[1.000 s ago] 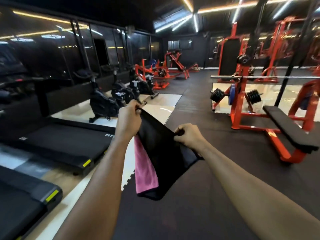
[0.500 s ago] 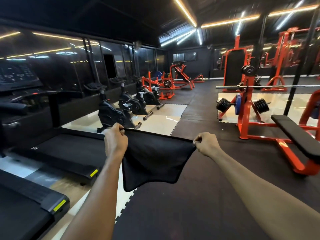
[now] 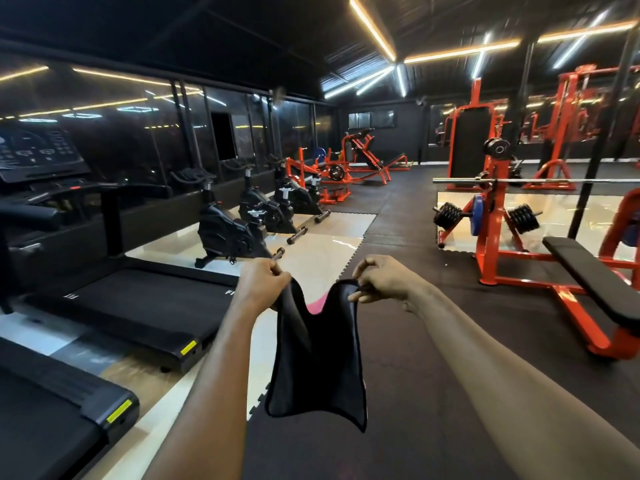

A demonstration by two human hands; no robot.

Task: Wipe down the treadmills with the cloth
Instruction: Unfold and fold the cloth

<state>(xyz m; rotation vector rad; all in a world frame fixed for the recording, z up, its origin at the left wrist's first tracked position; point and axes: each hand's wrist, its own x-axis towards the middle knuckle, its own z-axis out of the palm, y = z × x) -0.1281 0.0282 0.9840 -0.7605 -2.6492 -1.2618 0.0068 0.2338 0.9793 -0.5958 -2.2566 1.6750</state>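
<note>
Gripping black cloth [image 3: 318,368] by its two top corners: left hand [image 3: 263,284] closed round the left corner w/ curled fingers, right hand [image 3: 384,282] pinching the right corner betw. thumb and fingertips. Holding it up in mid-air in front, above the seam where dark rubber floor mat [image 3: 450,375] meets pale tile. Letting top edge sag in a V betw. the hands, w/ the rest hanging loose. Showing a bit of pink in the V, prob. the cloth's other side, hard to tell. Holding cloth clear of both treadmills.

Standing beside two treadmills on the left: nearer treadmill [image 3: 45,427] at bottom-left w/ yellow tag on rear end cap, farther treadmill [image 3: 145,306] just beyond, apart from it, w/ black belt and console [image 3: 38,154] up at left. Facing three black exercise bikes [image 3: 232,233] in a row along glass wall beyond. Seeing on the right a red rack w/ black bench [image 3: 595,275] and barbell [image 3: 519,181] across it.
</note>
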